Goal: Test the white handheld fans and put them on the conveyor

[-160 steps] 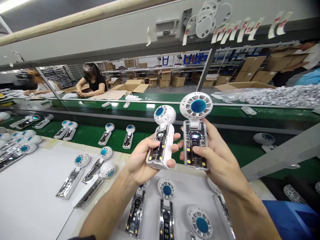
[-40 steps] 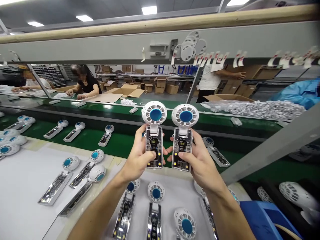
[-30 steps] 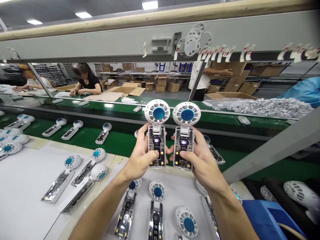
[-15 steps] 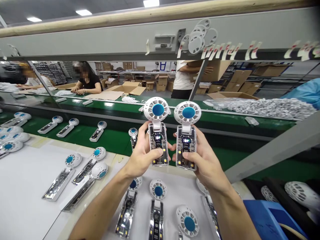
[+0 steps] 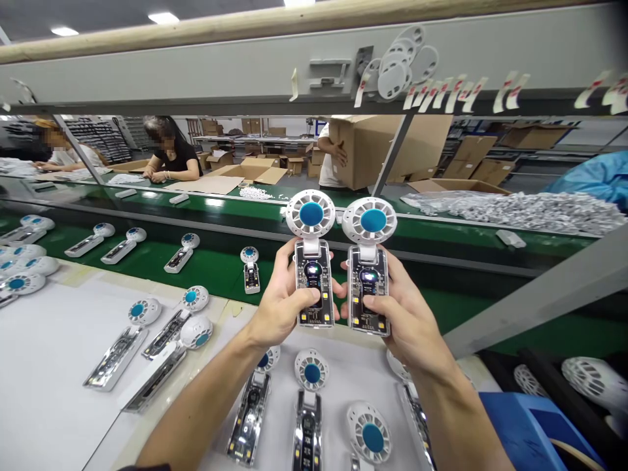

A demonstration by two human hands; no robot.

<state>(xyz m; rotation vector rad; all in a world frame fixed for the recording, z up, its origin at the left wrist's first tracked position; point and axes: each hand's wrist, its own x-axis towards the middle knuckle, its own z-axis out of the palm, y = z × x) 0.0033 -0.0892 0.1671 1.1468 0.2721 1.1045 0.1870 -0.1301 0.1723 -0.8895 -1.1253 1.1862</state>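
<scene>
The left hand point(image 5: 280, 306) grasps 1 clear-cased handheld fan point(image 5: 314, 255), the right hand point(image 5: 408, 301) a 2nd fan point(image 5: 369, 260), upright before the green conveyor point(image 5: 216, 268); thumbs point(image 5: 304, 299) are best placed below the lit displays point(image 5: 313, 269).

We can read no text for certain. Red marks point(image 5: 458, 84) on the paper strips point(image 5: 453, 98) along the beam point(image 5: 196, 73) are too small for us, and the lit screens point(image 5: 313, 269) of the left fan point(image 5: 311, 247) and the right fan point(image 5: 368, 252) are blurred.
</scene>
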